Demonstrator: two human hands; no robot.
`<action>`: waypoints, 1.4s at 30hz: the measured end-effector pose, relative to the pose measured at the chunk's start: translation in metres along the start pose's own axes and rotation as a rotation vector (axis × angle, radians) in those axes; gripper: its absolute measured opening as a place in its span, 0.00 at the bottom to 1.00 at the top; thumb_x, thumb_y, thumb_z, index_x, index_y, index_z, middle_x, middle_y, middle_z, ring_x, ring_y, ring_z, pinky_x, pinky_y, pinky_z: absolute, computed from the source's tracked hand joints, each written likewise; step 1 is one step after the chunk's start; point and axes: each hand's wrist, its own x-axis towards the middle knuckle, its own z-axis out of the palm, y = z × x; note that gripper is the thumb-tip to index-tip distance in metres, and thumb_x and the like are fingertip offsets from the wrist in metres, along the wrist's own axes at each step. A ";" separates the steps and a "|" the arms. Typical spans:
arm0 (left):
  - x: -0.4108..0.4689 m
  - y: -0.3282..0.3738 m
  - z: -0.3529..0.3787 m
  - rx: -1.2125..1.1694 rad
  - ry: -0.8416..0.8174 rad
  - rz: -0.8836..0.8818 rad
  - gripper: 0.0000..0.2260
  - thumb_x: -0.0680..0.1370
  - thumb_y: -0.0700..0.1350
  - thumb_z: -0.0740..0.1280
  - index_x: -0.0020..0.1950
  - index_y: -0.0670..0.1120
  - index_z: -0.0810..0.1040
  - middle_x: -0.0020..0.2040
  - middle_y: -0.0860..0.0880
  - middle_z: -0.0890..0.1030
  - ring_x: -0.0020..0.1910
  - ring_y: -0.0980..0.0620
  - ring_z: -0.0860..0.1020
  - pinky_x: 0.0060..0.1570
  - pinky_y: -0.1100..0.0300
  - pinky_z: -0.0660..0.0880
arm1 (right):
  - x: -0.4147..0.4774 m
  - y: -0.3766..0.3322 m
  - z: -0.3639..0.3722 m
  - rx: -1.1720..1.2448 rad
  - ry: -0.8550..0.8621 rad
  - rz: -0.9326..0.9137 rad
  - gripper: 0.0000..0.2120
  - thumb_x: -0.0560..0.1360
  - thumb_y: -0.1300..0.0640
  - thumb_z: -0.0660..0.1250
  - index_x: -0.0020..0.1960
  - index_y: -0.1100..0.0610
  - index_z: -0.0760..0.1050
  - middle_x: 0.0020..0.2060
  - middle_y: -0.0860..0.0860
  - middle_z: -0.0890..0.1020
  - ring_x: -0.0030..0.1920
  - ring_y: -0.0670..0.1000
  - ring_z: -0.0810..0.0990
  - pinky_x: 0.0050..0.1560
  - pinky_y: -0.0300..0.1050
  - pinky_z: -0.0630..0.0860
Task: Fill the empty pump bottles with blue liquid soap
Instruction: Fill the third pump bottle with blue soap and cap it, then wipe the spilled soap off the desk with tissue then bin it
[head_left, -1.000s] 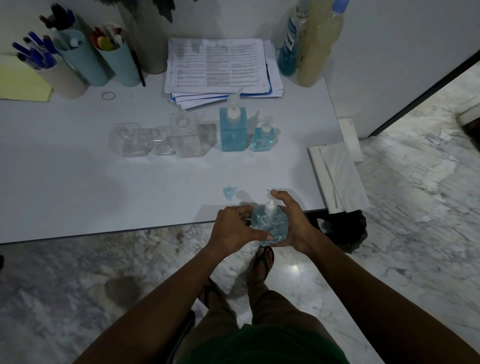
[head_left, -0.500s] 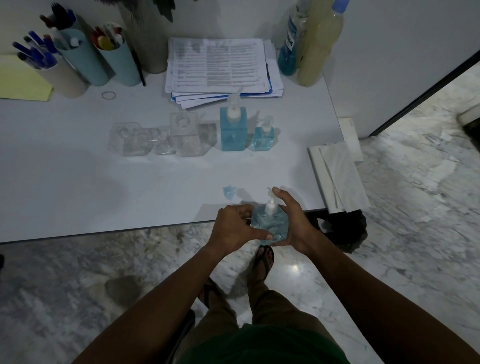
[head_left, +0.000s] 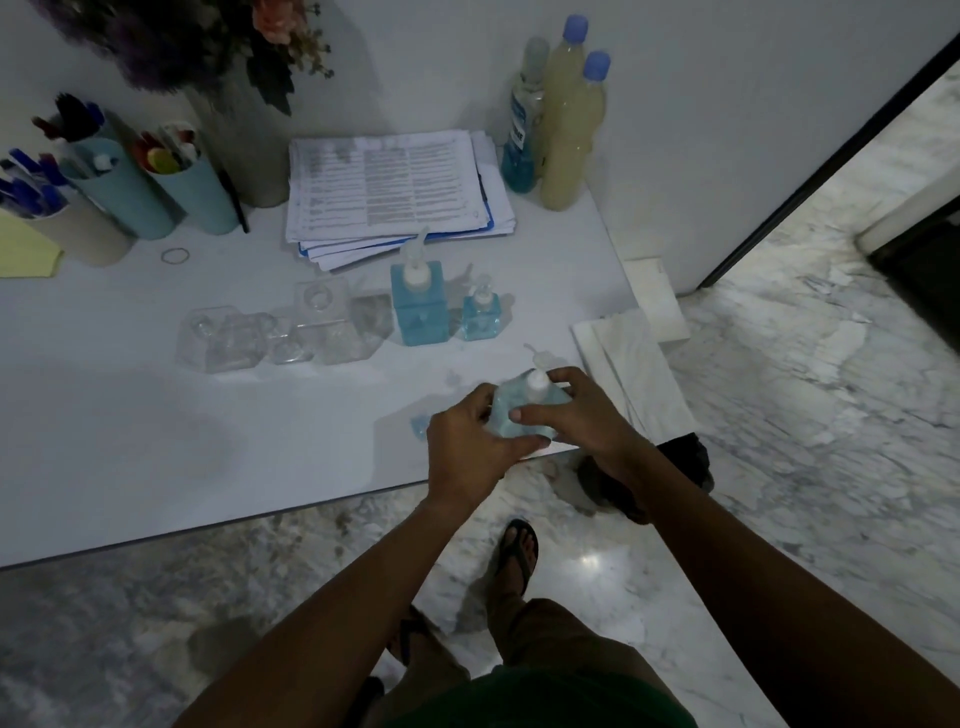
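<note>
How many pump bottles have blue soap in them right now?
3. Tall pump bottle on the table; small pump bottle just right of it; third pump bottle gripped by left hand and right hand at its near edge.

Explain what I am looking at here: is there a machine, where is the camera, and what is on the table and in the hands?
There is no machine; a person works with two bare hands. The single camera sits on the person's head and looks down, so both arms reach in from below. The left hand and the right hand together hold a pump bottle of blue soap at the near edge of the table. Further back stand clear empty bottles, two blue-filled bottles, a paper stack and pen cups.
</note>
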 end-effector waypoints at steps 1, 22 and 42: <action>0.005 0.003 0.005 0.007 0.017 0.019 0.23 0.59 0.56 0.83 0.47 0.50 0.80 0.40 0.56 0.84 0.39 0.59 0.81 0.41 0.65 0.79 | 0.008 -0.002 -0.007 -0.045 0.012 -0.003 0.20 0.62 0.53 0.82 0.49 0.49 0.77 0.48 0.49 0.84 0.48 0.49 0.84 0.53 0.51 0.82; 0.117 -0.003 0.079 0.044 0.389 -0.135 0.09 0.76 0.41 0.73 0.55 0.42 0.85 0.49 0.49 0.85 0.47 0.60 0.80 0.46 0.81 0.69 | 0.168 -0.041 -0.076 -0.552 -0.306 -0.414 0.20 0.56 0.53 0.78 0.45 0.58 0.79 0.38 0.51 0.82 0.36 0.49 0.77 0.38 0.39 0.71; 0.114 0.009 0.079 0.013 0.385 -0.252 0.10 0.76 0.42 0.73 0.56 0.43 0.84 0.48 0.54 0.84 0.41 0.65 0.78 0.43 0.82 0.67 | 0.173 -0.021 -0.075 -0.510 -0.180 -0.283 0.45 0.65 0.56 0.80 0.76 0.54 0.61 0.72 0.54 0.68 0.70 0.54 0.69 0.69 0.47 0.68</action>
